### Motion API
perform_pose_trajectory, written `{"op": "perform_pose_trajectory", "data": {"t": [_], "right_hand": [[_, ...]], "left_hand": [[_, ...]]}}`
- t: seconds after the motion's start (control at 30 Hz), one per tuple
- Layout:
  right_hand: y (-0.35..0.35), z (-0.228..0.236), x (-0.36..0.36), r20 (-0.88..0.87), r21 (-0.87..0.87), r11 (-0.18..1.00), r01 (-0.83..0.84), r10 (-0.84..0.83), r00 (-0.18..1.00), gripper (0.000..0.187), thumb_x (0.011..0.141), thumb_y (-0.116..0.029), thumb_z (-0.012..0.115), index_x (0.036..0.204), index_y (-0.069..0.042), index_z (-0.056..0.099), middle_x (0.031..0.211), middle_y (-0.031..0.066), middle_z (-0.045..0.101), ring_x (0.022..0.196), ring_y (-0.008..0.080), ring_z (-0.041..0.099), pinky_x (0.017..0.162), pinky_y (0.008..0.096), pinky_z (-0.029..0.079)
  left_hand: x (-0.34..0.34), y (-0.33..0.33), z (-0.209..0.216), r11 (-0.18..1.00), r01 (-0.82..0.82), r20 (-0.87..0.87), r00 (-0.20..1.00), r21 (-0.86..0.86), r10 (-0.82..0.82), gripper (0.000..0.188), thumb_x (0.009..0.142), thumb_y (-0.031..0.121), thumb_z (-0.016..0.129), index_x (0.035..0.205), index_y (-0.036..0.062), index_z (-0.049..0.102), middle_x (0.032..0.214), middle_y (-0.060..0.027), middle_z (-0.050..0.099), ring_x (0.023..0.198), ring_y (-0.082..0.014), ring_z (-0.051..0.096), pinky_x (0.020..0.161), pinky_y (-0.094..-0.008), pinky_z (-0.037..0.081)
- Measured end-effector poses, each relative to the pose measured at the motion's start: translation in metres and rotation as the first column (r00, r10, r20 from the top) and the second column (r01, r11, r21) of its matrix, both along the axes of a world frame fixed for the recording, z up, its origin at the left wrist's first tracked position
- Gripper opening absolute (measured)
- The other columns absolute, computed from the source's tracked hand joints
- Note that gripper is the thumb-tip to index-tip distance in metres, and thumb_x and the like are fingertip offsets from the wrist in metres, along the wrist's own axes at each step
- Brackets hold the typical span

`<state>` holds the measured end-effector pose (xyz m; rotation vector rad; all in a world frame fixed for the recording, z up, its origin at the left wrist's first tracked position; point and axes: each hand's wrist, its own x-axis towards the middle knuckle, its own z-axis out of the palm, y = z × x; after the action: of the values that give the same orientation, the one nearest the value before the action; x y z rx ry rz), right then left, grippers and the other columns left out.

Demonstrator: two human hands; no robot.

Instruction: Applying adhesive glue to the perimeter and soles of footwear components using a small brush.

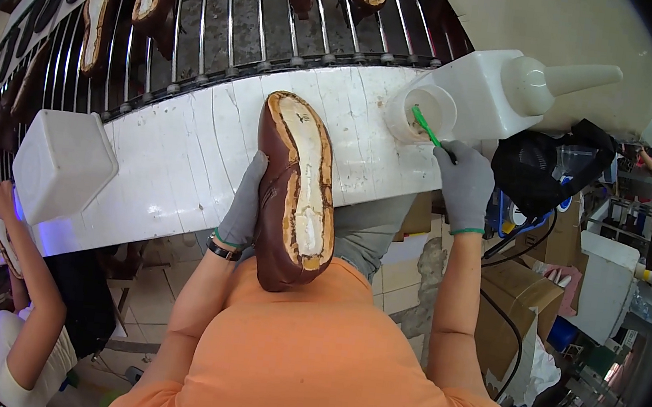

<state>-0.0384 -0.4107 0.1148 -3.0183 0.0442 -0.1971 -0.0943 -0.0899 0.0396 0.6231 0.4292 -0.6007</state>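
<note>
My gloved left hand is closed around the side of a dark brown leather shoe upper. The upper is turned bottom up, so its pale, rough underside with a tan margin faces me. Its heel end reaches in front of my orange shirt, and its toe lies over the white bench. In my gloved right hand is a thin green-handled brush, pinched near the handle's end. The brush's other end is inside a white plastic cup at the bench's right side; its tip is hard to make out.
A white squeeze bottle with a long nozzle adjoins the cup. Beyond the bench runs a roller conveyor carrying several shoe uppers. A white square container is at left, near a co-worker's hand. Cardboard boxes and a black bag are at right.
</note>
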Motion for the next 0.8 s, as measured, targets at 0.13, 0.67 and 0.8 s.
{"op": "perform_pose_trajectory", "data": {"t": [0.13,0.67,0.8], "right_hand": [[-0.021,-0.020,-0.008,-0.350,0.745,0.564,0.356,-0.125,0.929,0.029,0.095,-0.024,0.062,0.109,0.000,0.071,0.082,0.0063,0.070,0.053,0.0098,0.053,0.045,0.0259,0.038],[0.057,0.027,0.007,-0.341,0.847,0.526,0.072,0.434,0.834,0.024,0.076,-0.010,0.075,0.097,0.001,0.076,0.076,0.0038,0.066,0.066,0.0072,0.052,0.057,0.0220,0.038],[0.076,0.027,0.008,-0.294,0.808,0.586,-0.066,0.498,0.816,0.020,0.079,-0.006,0.075,0.098,0.001,0.076,0.075,0.0057,0.066,0.067,0.0094,0.053,0.060,0.0253,0.040]], "left_hand": [[-0.008,0.001,-0.007,0.999,-0.025,-0.012,1.000,0.026,0.026,0.073,0.096,0.058,0.050,0.145,0.0037,0.041,0.136,-0.0145,0.057,0.115,-0.0238,0.061,0.099,-0.0362,0.051],[-0.004,0.000,0.009,0.981,-0.047,0.112,0.993,0.191,0.026,0.059,0.103,0.045,0.046,0.138,-0.0026,0.045,0.126,-0.0108,0.060,0.110,-0.0149,0.059,0.096,-0.0291,0.048],[-0.002,0.002,0.006,0.976,-0.025,0.148,0.989,0.217,-0.008,0.062,0.102,0.047,0.048,0.140,-0.0020,0.043,0.131,-0.0125,0.058,0.113,-0.0178,0.058,0.099,-0.0317,0.048]]}}
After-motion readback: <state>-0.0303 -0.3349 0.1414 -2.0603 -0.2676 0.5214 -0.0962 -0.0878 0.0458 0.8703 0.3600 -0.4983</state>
